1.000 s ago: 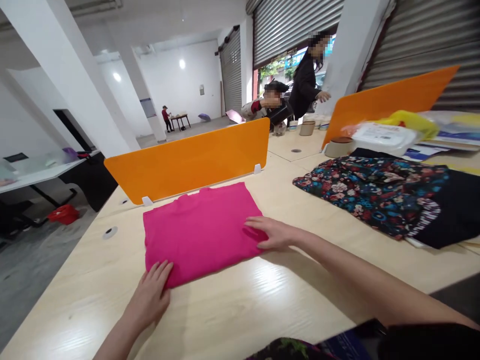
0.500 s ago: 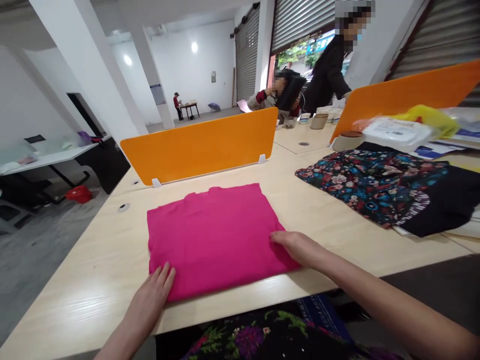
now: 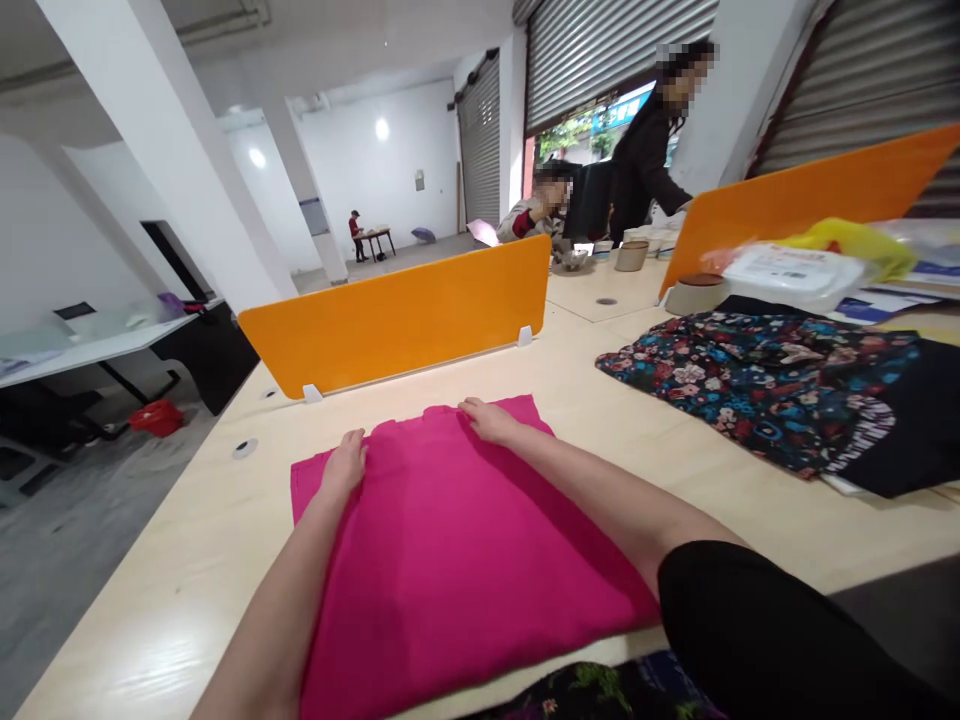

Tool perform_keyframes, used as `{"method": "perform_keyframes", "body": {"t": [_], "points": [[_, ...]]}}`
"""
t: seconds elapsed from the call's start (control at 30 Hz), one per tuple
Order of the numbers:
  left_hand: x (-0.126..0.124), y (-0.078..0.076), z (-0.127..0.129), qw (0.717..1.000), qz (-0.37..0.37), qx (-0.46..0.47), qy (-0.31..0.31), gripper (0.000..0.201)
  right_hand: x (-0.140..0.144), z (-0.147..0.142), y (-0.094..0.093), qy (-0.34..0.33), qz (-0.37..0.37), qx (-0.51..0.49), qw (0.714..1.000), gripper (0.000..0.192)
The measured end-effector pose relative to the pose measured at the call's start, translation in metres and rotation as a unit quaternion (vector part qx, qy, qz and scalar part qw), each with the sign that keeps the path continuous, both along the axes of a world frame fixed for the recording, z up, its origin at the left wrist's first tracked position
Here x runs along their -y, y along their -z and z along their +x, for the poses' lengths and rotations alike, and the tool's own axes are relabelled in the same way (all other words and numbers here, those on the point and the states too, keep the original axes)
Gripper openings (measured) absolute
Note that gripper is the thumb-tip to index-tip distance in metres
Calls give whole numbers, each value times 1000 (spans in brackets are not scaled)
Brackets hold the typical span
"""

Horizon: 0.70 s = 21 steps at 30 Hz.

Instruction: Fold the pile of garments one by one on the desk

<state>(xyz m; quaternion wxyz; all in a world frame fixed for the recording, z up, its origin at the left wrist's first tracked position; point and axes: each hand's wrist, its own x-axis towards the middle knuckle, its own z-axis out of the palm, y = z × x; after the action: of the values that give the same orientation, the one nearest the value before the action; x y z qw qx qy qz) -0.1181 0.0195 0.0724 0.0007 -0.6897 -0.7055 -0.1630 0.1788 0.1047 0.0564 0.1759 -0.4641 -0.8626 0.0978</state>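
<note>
A bright pink garment (image 3: 465, 570), folded into a flat rectangle, lies on the pale wooden table (image 3: 187, 560) right in front of me. What sort of garment it is, I cannot make out. My left hand (image 3: 347, 462) rests on its far left part, fingers stretched forward. Over its far edge, right of the middle, lies my right hand (image 3: 489, 420) with the fingers extended and touching the cloth. Both forearms reach across the garment and cover parts of its sides.
An orange divider (image 3: 405, 325) stands just beyond the garment, a second orange divider (image 3: 810, 190) at the right. Dark floral clothing (image 3: 757, 380) lies to the right, near a white plastic pack (image 3: 795, 272) and a yellow bag (image 3: 855, 245). Two people are across the table.
Both hands have moved forward from the garment's near left corner and right side to its far part. The garment's near edge now lies closer to me.
</note>
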Motion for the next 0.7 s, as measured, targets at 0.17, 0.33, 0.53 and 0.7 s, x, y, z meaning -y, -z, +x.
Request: {"method": "perform_keyframes", "body": {"t": [0.17,0.33,0.53,0.7], "points": [[-12,32,-11,1000,-15,4,-20,22,-5,-5,26,49,10,20,999,27],[-14,31,-12,999,-1,18,-41,14,-3,-3,22,49,25,108,993,30],[-25,19,-7,994,43,9,-95,13,-9,-6,10,105,99,117,983,33],[-31,36,8,990,61,-26,-124,21,-14,-9,16,106,78,122,984,28]]}}
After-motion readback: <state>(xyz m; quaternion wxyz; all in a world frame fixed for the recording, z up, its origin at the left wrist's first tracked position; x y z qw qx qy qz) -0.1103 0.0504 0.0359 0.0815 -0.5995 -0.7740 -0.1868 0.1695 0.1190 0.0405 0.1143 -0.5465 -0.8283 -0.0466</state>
